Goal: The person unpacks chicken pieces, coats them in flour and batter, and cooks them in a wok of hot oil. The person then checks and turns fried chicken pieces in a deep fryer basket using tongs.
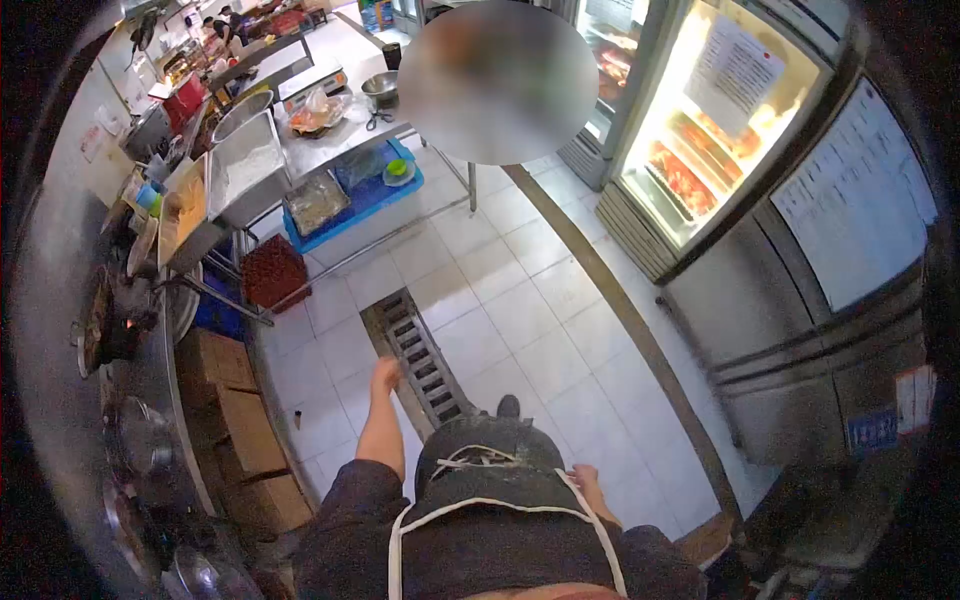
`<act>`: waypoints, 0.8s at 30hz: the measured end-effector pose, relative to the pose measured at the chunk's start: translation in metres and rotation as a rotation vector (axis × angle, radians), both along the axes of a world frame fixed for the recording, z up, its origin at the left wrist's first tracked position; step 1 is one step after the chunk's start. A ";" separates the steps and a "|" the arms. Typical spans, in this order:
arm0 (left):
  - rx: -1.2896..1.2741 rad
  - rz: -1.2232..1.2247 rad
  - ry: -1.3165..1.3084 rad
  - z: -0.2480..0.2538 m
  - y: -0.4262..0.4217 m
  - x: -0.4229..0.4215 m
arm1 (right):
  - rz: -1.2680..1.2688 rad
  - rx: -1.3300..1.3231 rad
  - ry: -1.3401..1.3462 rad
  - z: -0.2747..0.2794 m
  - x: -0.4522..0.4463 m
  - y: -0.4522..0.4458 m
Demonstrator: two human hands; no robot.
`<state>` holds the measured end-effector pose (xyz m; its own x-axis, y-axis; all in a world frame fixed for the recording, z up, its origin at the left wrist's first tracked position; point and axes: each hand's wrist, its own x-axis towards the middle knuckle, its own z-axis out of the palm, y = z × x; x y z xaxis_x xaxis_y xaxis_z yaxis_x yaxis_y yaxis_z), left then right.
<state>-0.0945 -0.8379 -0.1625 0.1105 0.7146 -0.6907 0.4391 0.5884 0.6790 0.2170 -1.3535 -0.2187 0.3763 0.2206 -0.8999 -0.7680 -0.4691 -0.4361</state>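
Our left grip (386, 374) and right grip (588, 482) show too small to tell open from closed, one near the drain grate (416, 352), set into the floor (500, 305) presumably to carry off spills, the other beside our apron (500, 545).

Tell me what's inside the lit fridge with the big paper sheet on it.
Inside the fridge, reddish-orange contents show below the paper sheet, too blurred to identify. The sheet covers the area behind it, so that part can't be seen.
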 end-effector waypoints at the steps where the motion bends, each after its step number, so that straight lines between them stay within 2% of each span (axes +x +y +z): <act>1: 0.003 0.080 0.024 -0.005 0.001 -0.015 | 0.015 -0.001 0.004 0.003 0.024 0.026; 3: 0.043 0.266 0.099 -0.002 -0.023 -0.028 | 0.284 -0.148 -0.097 0.010 0.068 0.070; 4: 0.089 0.370 0.146 0.006 -0.037 -0.027 | 0.294 -0.156 -0.145 -0.008 0.093 0.092; 5: 0.059 0.388 0.131 -0.002 -0.051 -0.033 | 0.302 -0.162 -0.193 -0.029 0.117 0.113; 7: -0.057 0.331 0.163 -0.044 -0.090 -0.064 | 0.360 -0.200 -0.261 -0.013 0.162 0.175; 8: -0.131 0.436 0.100 -0.043 -0.116 -0.063 | 0.382 -0.144 -0.244 -0.002 0.184 0.208; 10: -0.173 0.481 0.083 -0.056 -0.164 -0.067 | 0.416 -0.086 -0.229 0.010 0.213 0.274; 12: -0.413 0.727 -0.245 -0.080 -0.187 -0.067 | 0.398 -0.074 -0.309 0.017 0.233 0.342; 15: -0.367 0.771 -0.260 -0.093 -0.139 -0.045 | 0.482 -0.008 -0.313 0.033 0.244 0.430; 17: -0.239 0.774 -0.336 -0.085 -0.082 -0.022 | 0.519 0.035 -0.255 0.033 0.249 0.485; 19: -0.070 0.723 -0.395 -0.074 -0.001 0.009 | 0.429 0.081 -0.250 0.047 0.238 0.528; 22: 0.020 0.359 0.127 -0.165 0.217 0.073 | 0.598 0.044 -0.185 0.061 0.234 0.590; 24: 0.208 0.321 0.079 -0.093 0.323 0.134 | 0.681 0.040 -0.163 0.052 0.242 0.614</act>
